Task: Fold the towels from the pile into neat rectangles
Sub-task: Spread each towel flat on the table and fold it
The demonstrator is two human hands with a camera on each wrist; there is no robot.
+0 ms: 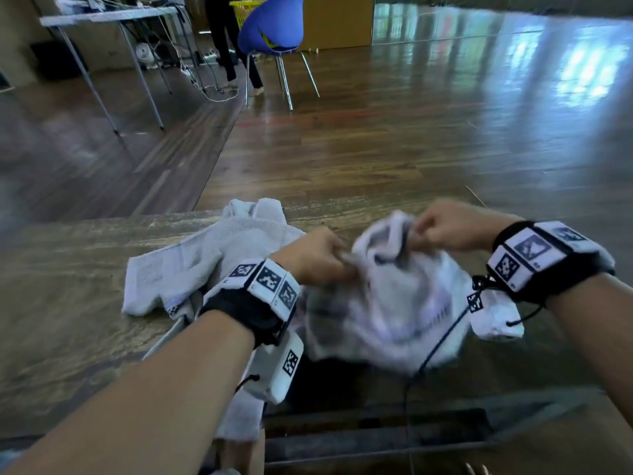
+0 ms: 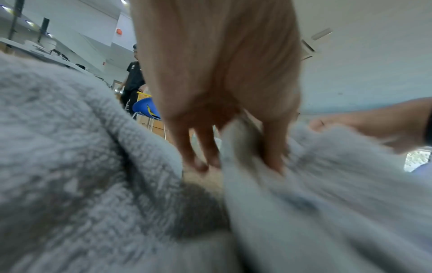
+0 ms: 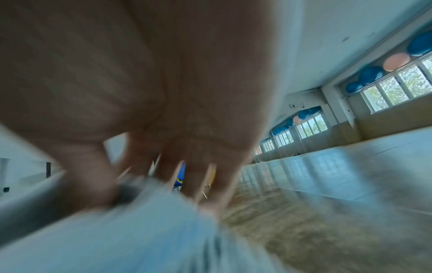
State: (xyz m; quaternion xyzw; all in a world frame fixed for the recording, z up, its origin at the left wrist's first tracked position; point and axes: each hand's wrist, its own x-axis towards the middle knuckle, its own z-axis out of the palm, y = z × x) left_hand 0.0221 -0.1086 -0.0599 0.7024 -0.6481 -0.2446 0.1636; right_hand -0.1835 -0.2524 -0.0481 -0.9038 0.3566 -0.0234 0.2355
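Note:
A crumpled white towel hangs bunched between my two hands above the wooden table. My left hand pinches its upper left edge, and the left wrist view shows the fingers curled into the cloth. My right hand pinches the top edge to the right. In the blurred right wrist view the fingers close on pale cloth. A pile of light grey towels lies on the table to the left, partly under my left wrist.
The table's far edge runs just beyond the towels, with shiny wooden floor past it. A blue chair, a folding table and a standing person are far off at the back left. A dark gap lies below my arms.

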